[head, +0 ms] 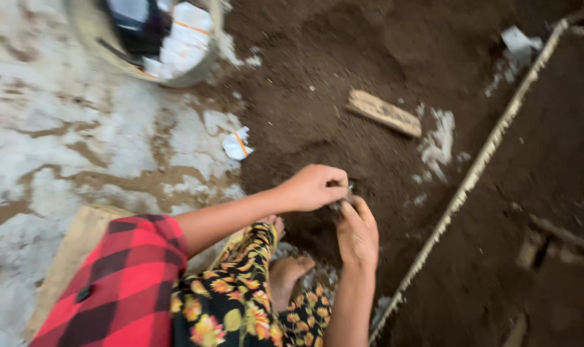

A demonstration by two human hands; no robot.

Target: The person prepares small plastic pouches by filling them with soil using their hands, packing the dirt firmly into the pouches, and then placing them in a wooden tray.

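Dark soil [343, 71] spreads below me as my left hand [314, 186] and right hand [357, 231] pinch together on a small grey scrap [341, 202], too blurred to name, held just above the dirt so both thumbs can work it.

The person wears a red-and-black checked sleeve [121, 283] rolled above the elbow, black trousers [240, 302] with yellow and orange flowers, and goes barefoot.
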